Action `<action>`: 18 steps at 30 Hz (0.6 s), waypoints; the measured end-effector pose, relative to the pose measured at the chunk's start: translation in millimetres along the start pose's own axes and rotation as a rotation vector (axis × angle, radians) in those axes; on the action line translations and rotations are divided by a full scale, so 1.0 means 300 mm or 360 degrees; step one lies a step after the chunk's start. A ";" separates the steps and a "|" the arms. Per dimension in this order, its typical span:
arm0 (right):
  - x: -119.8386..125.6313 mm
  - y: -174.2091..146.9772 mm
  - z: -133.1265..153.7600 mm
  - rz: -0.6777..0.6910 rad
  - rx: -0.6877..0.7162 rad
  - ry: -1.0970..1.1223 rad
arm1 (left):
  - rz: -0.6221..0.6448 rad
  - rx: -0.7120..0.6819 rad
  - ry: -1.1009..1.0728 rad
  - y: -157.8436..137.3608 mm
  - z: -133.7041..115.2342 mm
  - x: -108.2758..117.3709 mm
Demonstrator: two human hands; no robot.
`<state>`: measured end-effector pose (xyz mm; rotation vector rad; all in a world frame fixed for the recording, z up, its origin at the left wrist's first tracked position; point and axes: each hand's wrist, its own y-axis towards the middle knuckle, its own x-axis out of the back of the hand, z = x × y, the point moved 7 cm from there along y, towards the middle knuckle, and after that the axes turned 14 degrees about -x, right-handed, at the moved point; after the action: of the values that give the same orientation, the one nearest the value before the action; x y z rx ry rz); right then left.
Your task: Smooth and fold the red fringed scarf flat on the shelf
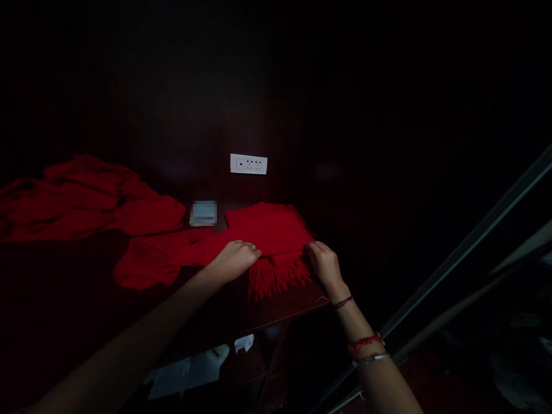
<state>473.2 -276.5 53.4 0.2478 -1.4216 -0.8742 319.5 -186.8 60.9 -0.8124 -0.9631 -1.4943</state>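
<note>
A red scarf (276, 230) with a fringed end lies folded on a dark wooden surface, its fringe hanging toward the near edge. My left hand (235, 261), with a ring on one finger, is closed on the scarf's near left edge. Closed at the near right corner of the same scarf is my right hand (325, 265), which has bracelets on its wrist and forearm. Fingertips of both hands are partly hidden. Left of the fold, a crumpled stretch of red cloth (149, 259) runs along the surface; I cannot tell whether it joins the scarf.
A larger heap of red cloth (99, 198) lies at the left. Behind the scarf stands a small pale, blurred-out item (203, 213), and a white socket panel (249, 164) is on the back wall. Below the surface are pale papers or bags (190, 374). A metal-edged frame (466, 264) slants along the right.
</note>
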 end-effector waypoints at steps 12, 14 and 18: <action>-0.009 0.005 -0.018 -0.0007 -0.0094 0.0104 | -0.0140 0.0048 0.0081 0.059 -0.059 -0.004; -0.001 0.008 -0.022 -0.0053 -0.0125 0.0149 | -0.0180 0.0104 0.0112 0.049 -0.033 0.011; 0.008 0.005 -0.030 -0.0105 -0.0144 0.0192 | -0.0250 0.0062 0.0161 0.036 -0.024 0.036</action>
<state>481.8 -280.1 54.4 0.2756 -1.2647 -0.9591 329.0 -198.3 68.9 -0.6387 -0.9955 -1.6300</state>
